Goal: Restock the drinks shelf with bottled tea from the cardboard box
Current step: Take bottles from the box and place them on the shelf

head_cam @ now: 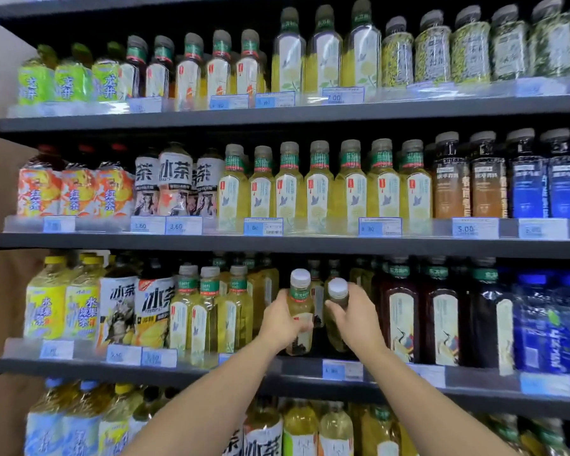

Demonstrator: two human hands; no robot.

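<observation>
My left hand grips tea bottle, right hand grips second bottle; both upright, aimed into shelf gap.

Both your bare forearms reach up and forward. Your left hand and right hand are each closed in a grip.

In front of me stands a dark grey shelving unit with four tiers in view, each front edge carrying a clear plastic strip set with blue and white price tags. A plain beige wall runs beside its left end. The light is even.
</observation>
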